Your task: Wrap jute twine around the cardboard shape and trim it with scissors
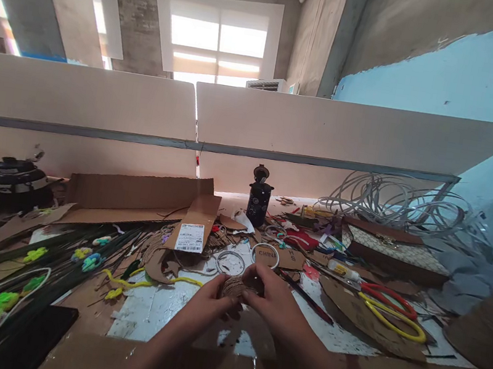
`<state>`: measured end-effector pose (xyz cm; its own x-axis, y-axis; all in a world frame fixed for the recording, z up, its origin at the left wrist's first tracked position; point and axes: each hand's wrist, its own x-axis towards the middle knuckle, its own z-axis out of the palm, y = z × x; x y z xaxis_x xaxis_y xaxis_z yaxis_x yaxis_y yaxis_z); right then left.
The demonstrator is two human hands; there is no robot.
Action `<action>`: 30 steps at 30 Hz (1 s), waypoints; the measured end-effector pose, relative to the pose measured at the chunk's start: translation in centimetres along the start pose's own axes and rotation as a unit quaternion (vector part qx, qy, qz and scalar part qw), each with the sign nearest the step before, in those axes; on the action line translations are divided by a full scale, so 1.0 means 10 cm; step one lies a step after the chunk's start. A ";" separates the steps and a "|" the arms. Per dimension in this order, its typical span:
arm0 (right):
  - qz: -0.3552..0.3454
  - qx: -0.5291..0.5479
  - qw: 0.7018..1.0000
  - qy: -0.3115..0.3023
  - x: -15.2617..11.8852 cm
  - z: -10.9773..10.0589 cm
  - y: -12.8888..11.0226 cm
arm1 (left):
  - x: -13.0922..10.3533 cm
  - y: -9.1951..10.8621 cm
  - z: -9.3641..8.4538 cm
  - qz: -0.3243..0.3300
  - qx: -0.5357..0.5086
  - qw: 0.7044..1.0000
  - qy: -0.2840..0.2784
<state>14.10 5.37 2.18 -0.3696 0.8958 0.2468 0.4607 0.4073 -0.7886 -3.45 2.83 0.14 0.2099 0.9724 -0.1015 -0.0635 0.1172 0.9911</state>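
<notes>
Head view, lower centre: my left hand (214,296) and right hand (271,297) are both gripping a rounded, ribbed brown piece (232,288). Just above, flat cardboard (267,254) is reading "CHINA"; left, a white barcode label (190,238) is showing illegible print.

A black bottle (258,205) stands upright, lid (261,173) raised — well to its right, a handbag (392,252) with grey coils (377,199) behind — under a bright window (217,38).

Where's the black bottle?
In the head view, the black bottle stands just right of centre, beyond the right hand, in front of the pale partition panel.
</notes>
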 end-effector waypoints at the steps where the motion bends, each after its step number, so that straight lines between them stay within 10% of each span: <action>1: 0.000 -0.006 1.000 -0.001 0.00 0.00 -0.01 | 0.00 0.00 0.00 0.007 0.007 1.000 0.005; 14: 0.061 -0.026 0.998 0.005 0.01 -0.04 -0.02 | 0.05 0.00 -0.05 0.008 -0.058 0.996 0.062; 30: -0.104 -0.094 0.987 0.080 -0.02 -0.07 -0.01 | 0.02 0.04 -0.10 0.002 -0.088 0.994 0.066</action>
<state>14.65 5.27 2.59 -0.3473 0.7998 0.4896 0.5361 0.5977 -0.5962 -4.35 3.32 0.43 0.0795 0.9896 -0.1203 -0.2362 0.1359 0.9622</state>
